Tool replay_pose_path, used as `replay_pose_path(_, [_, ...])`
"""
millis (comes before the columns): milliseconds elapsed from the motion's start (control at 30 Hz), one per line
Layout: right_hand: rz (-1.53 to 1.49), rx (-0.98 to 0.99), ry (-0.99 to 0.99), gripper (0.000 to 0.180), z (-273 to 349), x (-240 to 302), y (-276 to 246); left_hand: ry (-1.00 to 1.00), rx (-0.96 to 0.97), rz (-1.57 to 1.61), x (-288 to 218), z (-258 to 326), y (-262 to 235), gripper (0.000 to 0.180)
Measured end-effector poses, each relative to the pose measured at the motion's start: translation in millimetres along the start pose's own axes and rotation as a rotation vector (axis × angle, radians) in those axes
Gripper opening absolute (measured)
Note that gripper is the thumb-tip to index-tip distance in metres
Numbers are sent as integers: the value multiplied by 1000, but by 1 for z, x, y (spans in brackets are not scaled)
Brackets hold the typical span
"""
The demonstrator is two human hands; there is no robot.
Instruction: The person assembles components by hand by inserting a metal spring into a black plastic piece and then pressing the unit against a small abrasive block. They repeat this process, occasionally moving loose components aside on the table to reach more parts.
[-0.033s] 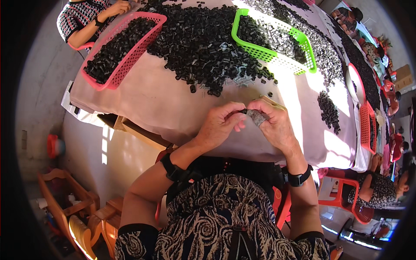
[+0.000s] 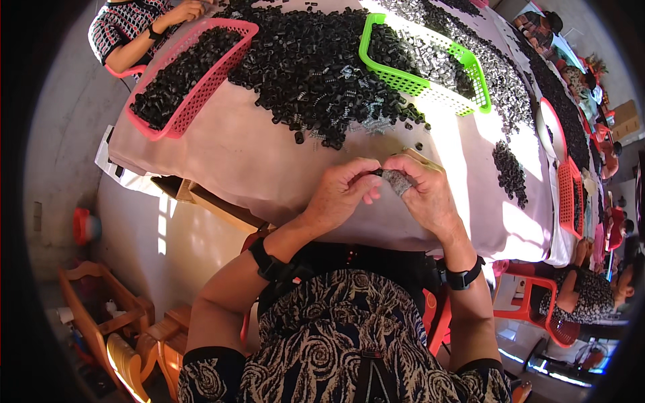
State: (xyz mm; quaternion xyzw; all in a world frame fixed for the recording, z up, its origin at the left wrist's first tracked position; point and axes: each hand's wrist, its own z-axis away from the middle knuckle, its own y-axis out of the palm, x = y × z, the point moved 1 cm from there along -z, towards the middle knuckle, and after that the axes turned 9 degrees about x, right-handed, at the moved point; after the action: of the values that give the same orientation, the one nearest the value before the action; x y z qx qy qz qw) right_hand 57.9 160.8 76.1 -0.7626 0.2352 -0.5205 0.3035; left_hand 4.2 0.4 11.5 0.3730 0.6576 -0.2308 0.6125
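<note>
Over the near edge of the cloth-covered table, my two hands meet at their fingertips. My left hand (image 2: 341,193) is closed, thumb and forefinger pinching a small black part (image 2: 377,172). Close against that part, my right hand (image 2: 427,193) is closed too. A grey speckled, cloth-like piece (image 2: 397,181) shows at its fingers; whether it is held or wrapped round a finger I cannot tell. Partly hidden behind the right hand lies a flat yellowish-brown object (image 2: 424,159). Beyond my hands spreads a big heap of small black parts (image 2: 302,74), with metal springs (image 2: 373,124) scattered on its near side.
A pink basket (image 2: 181,125) of black parts stands at the left, a green basket (image 2: 416,84) of them at the right. Farther right are a small black pile (image 2: 510,171) and a red basket (image 2: 570,195). A co-worker's arm (image 2: 138,50) is at far left; others sit along the right.
</note>
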Motion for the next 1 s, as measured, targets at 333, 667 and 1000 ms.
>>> replay_pose_path(333, [-352, -155, 138, 24, 7, -11, 22, 40, -4, 16, 5, -5, -5, 19])
replay_pose_path(667, [-449, -264, 302, 15, 15, -27, 4, 128, -212, 227, -5, -10, -21, 20])
replay_pose_path(1000, [-170, -333, 332, 22, 18, -76, -36, 60, -144, 130, 1, -8, -15, 18])
